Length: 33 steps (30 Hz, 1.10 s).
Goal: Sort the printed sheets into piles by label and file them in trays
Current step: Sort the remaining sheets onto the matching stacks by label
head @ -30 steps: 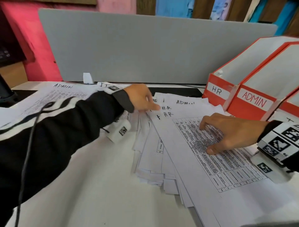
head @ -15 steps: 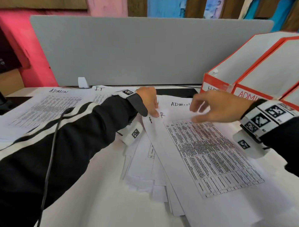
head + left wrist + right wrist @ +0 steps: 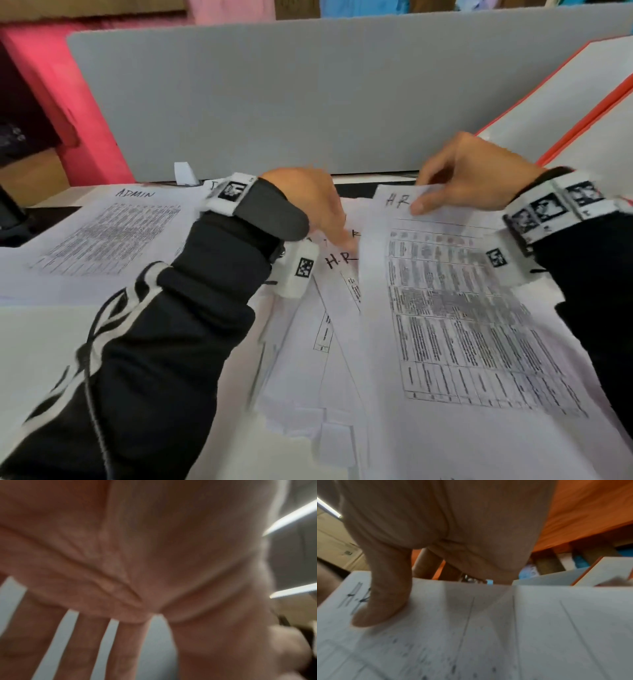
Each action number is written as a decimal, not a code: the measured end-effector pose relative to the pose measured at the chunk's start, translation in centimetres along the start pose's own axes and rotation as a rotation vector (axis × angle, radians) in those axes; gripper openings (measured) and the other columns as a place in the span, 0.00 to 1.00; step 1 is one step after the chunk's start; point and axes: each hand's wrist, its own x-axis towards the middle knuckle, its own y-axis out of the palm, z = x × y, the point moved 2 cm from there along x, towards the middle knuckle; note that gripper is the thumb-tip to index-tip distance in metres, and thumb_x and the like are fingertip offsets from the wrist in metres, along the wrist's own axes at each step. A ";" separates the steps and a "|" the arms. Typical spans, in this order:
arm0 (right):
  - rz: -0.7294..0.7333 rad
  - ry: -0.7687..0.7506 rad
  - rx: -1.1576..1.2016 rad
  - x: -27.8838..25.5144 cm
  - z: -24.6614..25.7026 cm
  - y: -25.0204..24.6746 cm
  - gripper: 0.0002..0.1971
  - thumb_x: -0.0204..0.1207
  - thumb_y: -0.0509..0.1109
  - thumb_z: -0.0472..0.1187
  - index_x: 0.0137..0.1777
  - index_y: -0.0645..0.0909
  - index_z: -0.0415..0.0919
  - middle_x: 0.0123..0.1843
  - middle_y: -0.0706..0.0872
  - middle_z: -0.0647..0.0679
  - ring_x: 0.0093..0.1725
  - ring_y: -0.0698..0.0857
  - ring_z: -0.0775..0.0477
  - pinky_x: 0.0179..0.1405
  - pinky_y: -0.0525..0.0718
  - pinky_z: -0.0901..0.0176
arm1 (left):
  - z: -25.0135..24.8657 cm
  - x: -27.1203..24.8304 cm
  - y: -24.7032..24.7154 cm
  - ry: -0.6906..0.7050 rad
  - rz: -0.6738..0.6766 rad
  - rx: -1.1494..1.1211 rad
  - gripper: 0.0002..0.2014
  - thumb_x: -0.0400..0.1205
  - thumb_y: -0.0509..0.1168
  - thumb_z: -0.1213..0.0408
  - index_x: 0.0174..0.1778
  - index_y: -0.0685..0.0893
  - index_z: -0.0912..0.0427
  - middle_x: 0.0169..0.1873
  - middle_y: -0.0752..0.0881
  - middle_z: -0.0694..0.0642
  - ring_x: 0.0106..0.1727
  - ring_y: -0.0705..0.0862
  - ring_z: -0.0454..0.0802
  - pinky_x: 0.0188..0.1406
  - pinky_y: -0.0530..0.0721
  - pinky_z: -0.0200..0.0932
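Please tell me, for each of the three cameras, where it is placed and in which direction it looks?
Head: on the head, looking forward and down at the desk; both sleeves, left hand and right hand show.
Left wrist: under the left hand, looking along the palm; blurred, straight fingers only.
Right wrist: under the right hand, looking at its grip on the HR sheet.
Shared: head and right wrist both show the HR sheet and the thumb on it.

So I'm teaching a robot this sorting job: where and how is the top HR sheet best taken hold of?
At its far top edge, beside the handwritten label, coming from the right. The HR sheet lies on a fanned stack, so only its edge offers a pinch. The right hand does this: thumb on top, fingers behind the raised edge. The left hand rests on the sheets beneath, probably steadying them.
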 end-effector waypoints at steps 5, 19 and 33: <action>0.114 0.022 0.025 -0.4 -1.1 -1.6 0.06 0.67 0.88 0.44 0.36 0.93 0.51 0.35 0.94 0.55 0.33 0.87 0.58 0.44 0.83 0.58 | -0.5 0.3 2.1 -0.117 0.168 0.264 0.36 0.67 0.81 0.39 0.67 0.83 0.53 0.62 0.85 0.50 0.63 0.84 0.55 0.66 0.84 0.53; 0.192 0.002 0.020 0.1 0.0 0.6 0.05 0.72 0.85 0.47 0.38 0.93 0.49 0.32 0.90 0.49 0.31 0.81 0.56 0.39 0.80 0.58 | 2.0 2.3 1.7 -0.052 -0.130 0.070 0.16 0.71 0.82 0.49 0.34 0.86 0.57 0.27 0.85 0.49 0.31 0.82 0.49 0.28 0.75 0.38; 0.151 -0.041 0.035 0.4 0.6 2.2 0.03 0.72 0.84 0.43 0.41 0.93 0.50 0.47 0.94 0.61 0.46 0.91 0.59 0.52 0.87 0.58 | 0.9 2.3 2.4 0.148 -0.180 -0.337 0.07 0.82 0.72 0.62 0.42 0.95 0.54 0.30 0.92 0.44 0.30 0.90 0.39 0.40 0.86 0.36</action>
